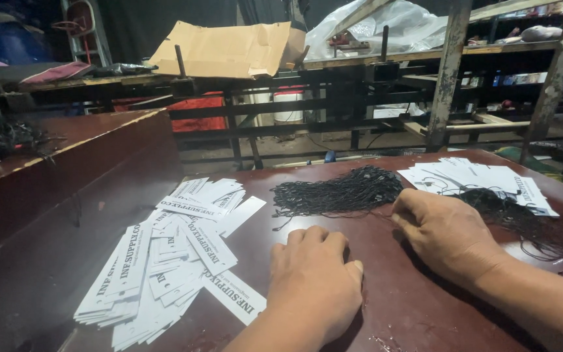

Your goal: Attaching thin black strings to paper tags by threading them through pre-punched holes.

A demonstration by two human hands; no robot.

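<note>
Black string loops (pixel 340 193) lie bundled on the dark brown worktop (pixel 418 306), just beyond both hands. Left hand (pixel 314 280) rests curled, grasping nothing; right hand (pixel 444 234) likewise, beside white printed paper tags (pixel 164 261).

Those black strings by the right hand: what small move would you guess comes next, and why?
Probably the right hand pinches one string from the bundle of black strings. Its fingertips already rest at the bundle's edge. Both hands look empty; the left hand lies flat beside the scattered white paper tags on the dark red table.
</note>
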